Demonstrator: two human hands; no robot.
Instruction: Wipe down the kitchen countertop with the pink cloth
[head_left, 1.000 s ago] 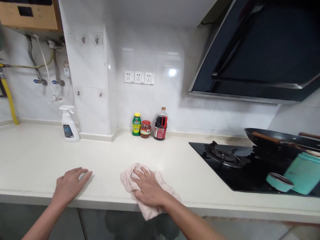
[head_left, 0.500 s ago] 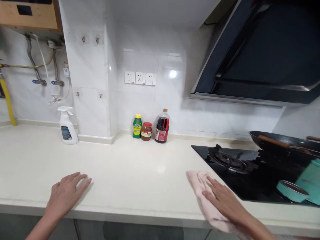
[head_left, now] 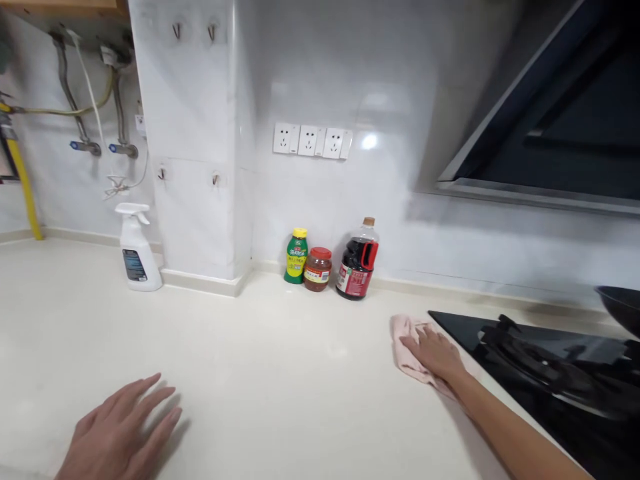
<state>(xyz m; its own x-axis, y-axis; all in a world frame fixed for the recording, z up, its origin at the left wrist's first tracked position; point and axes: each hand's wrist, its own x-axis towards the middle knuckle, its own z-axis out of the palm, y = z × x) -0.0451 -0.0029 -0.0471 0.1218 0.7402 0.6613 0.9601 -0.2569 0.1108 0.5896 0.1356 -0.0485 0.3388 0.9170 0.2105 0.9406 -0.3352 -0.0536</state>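
Observation:
A pale pink cloth (head_left: 407, 347) lies bunched on the white countertop (head_left: 280, 387), beside the hob's left edge. My right hand (head_left: 435, 353) presses down on it from above, and its palm and fingers cover part of the cloth. At the lower left, my left hand (head_left: 123, 427) is over the counter with its fingers spread and nothing in them. Whether its palm touches the surface I cannot tell.
Against the back wall stand a green squeeze bottle (head_left: 296, 257), a red-lidded jar (head_left: 317, 270) and a dark sauce bottle (head_left: 357, 260). A white spray bottle (head_left: 137, 250) is left of them. A black gas hob (head_left: 460, 330) and wok (head_left: 623, 308) occupy the right, under a range hood (head_left: 560, 133).
My right hand has pushed the cloth away from me, along the hob's edge toward the back wall. My left hand sits lower in view with fingers more spread. The view has shifted left and closer.

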